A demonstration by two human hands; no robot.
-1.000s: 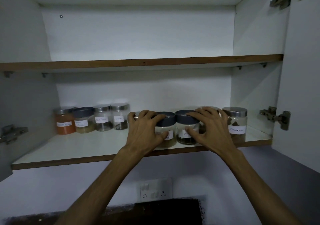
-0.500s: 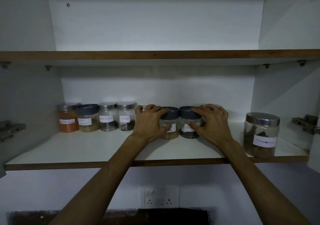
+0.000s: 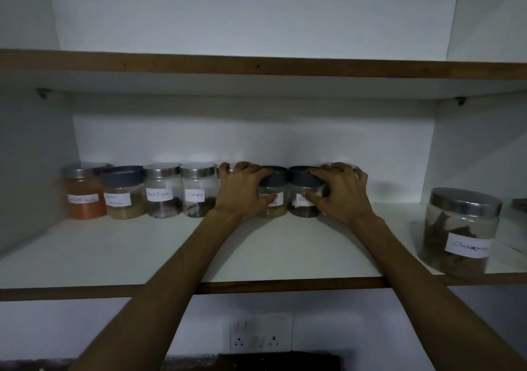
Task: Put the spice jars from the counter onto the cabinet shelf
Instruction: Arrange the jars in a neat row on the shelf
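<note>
Fingers, left hand (image 3: 242,192): curled over a grey-lidded jar (image 3: 273,192), thumb on its label; a further jar behind the hand is almost wholly hidden.
Fingers, right hand (image 3: 340,192): curled round another grey-lidded jar (image 3: 303,192); its label reads only "Bla", the rest is covered.
Both held jars: upright, side by side at the back of the lower shelf (image 3: 171,250).
Row to the left: orange jar (image 3: 84,192), label blurred; then cloves jar (image 3: 198,191).
Cinnamon jar (image 3: 462,232): apart, near the front right; label cut short.
</note>
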